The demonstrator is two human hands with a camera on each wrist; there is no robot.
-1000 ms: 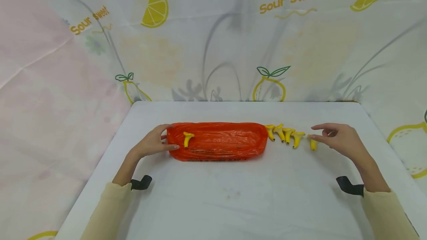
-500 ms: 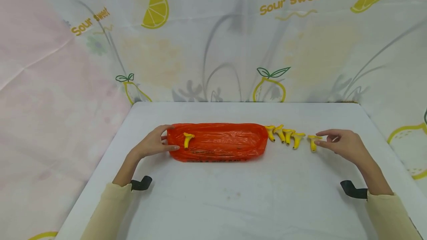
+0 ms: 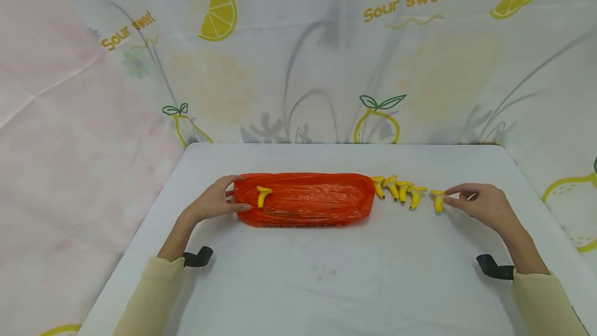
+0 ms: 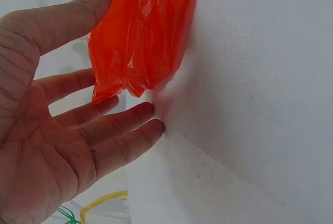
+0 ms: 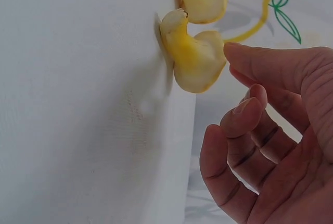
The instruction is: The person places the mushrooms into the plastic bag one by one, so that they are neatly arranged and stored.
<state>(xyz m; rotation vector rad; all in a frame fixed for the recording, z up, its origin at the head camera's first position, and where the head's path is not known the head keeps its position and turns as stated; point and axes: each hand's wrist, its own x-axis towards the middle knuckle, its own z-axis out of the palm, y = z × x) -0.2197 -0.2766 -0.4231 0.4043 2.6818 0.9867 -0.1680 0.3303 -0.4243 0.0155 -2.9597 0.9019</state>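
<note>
– What does our left hand (image 3: 211, 201) do?
– It touches the end of a long container covered in crinkled red plastic (image 3: 317, 198), thumb and fingers spread wide.
– And our right hand (image 3: 485, 204)?
– Its thumb and index tips stand narrowly apart at the rim of a yellow, mushroom-shaped piece (image 3: 438, 202) on the white table (image 3: 298, 284). We cannot tell whether they pinch it.
– The others?
– We see one matching piece (image 3: 261, 197) on the red plastic, and four more (image 3: 416, 196) between container and right hand.
</note>
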